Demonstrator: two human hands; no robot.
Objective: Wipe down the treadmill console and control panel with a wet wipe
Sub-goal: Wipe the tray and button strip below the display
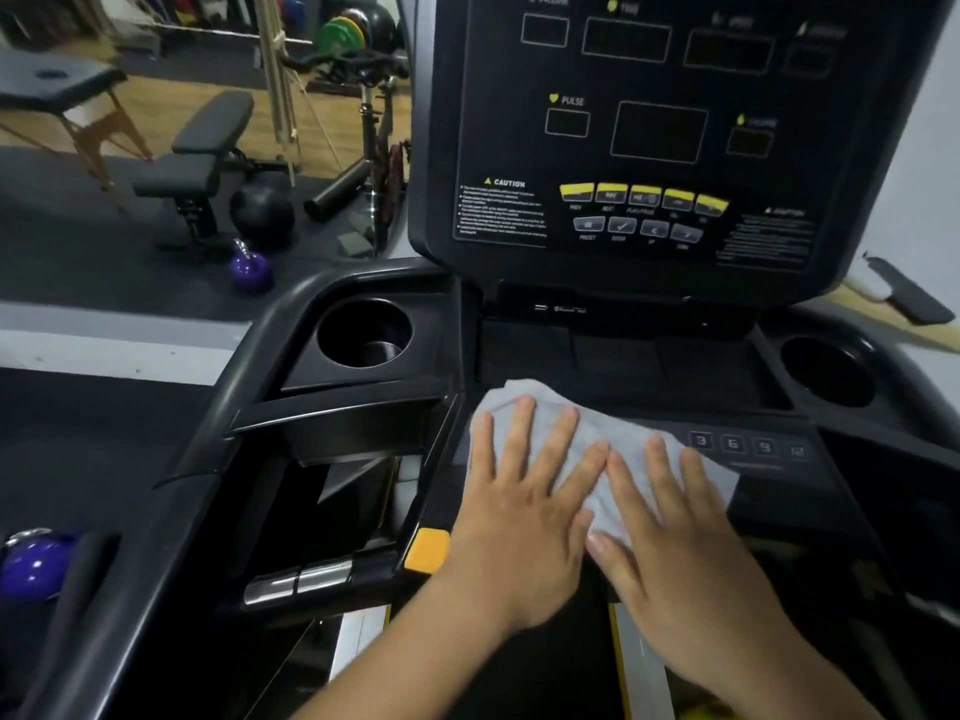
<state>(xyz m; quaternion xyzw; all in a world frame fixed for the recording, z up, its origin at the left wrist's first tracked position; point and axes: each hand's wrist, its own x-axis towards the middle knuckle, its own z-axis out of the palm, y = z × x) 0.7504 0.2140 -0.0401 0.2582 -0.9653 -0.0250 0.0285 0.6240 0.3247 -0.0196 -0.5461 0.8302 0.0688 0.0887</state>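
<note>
A pale grey wet wipe (602, 426) lies spread flat on the black lower control panel (769, 475) of the treadmill. My left hand (524, 501) presses on the wipe's left part with straight, spread fingers. My right hand (675, 532) lies flat beside it on the wipe's right part, the two hands touching at the fingertips. The wipe covers the panel's left half; number keys 3, 6, 9, 12 show to its right. Above stands the upright console (660, 132) with dark display windows, yellow buttons and a caution label.
Round cup holders sit left (363, 332) and right (826, 371) of the tray below the console. A yellow tab (427, 550) and a metal pulse grip (298, 582) lie on the left handlebar. Beyond are a weight bench (192, 163), purple kettlebells (252, 270) and an exercise bike.
</note>
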